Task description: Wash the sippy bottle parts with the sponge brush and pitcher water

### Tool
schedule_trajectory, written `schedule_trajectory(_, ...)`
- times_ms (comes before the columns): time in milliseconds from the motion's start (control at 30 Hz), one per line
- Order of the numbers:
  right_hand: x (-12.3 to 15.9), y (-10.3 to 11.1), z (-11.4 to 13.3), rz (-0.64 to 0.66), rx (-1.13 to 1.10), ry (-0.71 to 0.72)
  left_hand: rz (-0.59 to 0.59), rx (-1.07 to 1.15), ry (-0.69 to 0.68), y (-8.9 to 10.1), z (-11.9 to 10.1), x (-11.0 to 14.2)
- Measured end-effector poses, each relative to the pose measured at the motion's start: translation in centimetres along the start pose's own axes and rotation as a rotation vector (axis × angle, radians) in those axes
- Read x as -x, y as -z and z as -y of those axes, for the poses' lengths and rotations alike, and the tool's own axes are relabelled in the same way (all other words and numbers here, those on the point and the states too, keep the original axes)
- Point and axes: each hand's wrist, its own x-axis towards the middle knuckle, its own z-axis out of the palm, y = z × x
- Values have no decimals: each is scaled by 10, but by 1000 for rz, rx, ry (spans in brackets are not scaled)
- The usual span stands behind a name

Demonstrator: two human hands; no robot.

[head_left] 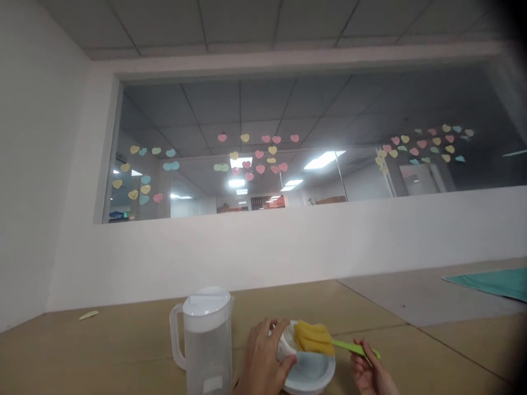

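My left hand is wrapped round a pale, whitish cup, tilted so that its mouth faces right. In my right hand is the light green handle of a sponge brush with a yellow head. The yellow head meets the cup's mouth; how far it reaches inside cannot be told. Right below both lies a white bowl on the table. Left of my left hand stands a clear plastic pitcher with a white lid and a handle on its left.
The wooden table runs back to a white wall. A teal cloth lies at the far right, on a grey part of the tabletop. A small pale flat piece rests at the far left. Heart-shaped notes dot the window above.
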Motion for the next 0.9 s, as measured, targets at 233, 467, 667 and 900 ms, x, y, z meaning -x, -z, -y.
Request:
schedule_trajectory(233,16,-22,0,-53,164,112,44,-186,-56,7,9,-1)
schedule_trajectory(467,28,-29,-9,153,409,112,26,-393,-177,2,11,-2)
schedule_trajectory(667,39,-33,-15,208,553,86,0,-425,-201,-4,10,-4)
schedule_trajectory(900,35,-28,-18,148,505,56,-27,-400,-281,-7,14,-5)
